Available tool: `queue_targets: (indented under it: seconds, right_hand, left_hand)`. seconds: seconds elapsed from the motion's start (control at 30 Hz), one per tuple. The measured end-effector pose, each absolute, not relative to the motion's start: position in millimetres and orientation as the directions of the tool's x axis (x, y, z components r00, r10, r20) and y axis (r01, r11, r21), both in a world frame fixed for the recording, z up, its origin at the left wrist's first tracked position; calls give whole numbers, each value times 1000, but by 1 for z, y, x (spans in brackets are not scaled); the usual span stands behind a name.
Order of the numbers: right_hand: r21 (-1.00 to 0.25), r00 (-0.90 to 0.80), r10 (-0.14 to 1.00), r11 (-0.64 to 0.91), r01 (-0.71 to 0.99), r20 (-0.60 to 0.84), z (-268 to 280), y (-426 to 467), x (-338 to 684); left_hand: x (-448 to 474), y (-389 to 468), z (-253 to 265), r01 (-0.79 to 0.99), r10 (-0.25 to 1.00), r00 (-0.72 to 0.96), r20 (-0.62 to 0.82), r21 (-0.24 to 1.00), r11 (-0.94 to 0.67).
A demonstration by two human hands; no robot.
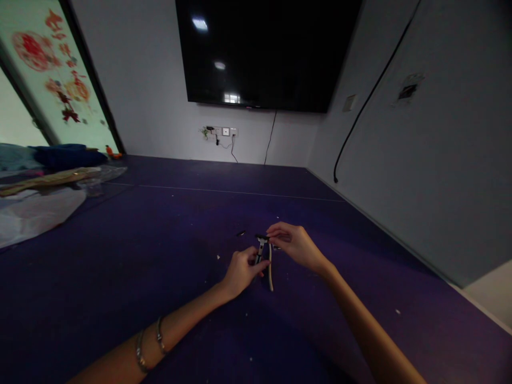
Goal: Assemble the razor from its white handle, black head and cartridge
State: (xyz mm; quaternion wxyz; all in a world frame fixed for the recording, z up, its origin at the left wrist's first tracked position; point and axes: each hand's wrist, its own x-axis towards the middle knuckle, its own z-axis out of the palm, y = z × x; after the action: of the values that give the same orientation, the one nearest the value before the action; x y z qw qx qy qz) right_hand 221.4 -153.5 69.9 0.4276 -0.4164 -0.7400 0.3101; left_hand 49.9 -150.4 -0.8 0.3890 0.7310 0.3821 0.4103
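Note:
My left hand [242,271] is closed around the handle of a T-shaped razor [261,247], which it holds above the purple surface. The fingers of my right hand [294,242] pinch the end of the razor's dark head. Just behind the razor, a thin, pale, slightly curved stick [271,274] lies lengthwise; its upper end is partly hidden by my right fingers. A small dark piece [240,233] rests a little to the left of the razor head. Something small and dark shows under my right fingers, too covered to name.
The purple surface [160,256] carries scattered white scraps. At the left lie plastic bags [44,213], cardboard [52,178] and blue cloth [70,156]. A television [264,53] hangs on the far wall above sockets [226,131]. A black cable [372,96] runs down the right wall.

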Motion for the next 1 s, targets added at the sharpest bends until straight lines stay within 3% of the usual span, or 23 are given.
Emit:
queue_targets:
  seconds: [0.43,0.7,1.0]
  right_hand:
    - [-669,-345,811,584,460,472,77,-160,223]
    - [-668,-350,806,592,450,478,78,-162,223]
    - [-689,-340,810,586,426,478,81,-164,221]
  left_hand:
    - [52,-154,4,159,897,363,254,931,-328]
    - [55,-155,6,81,923,343,172,974,-211]
    - [55,-157,9,90,933,324,157,977,-196]
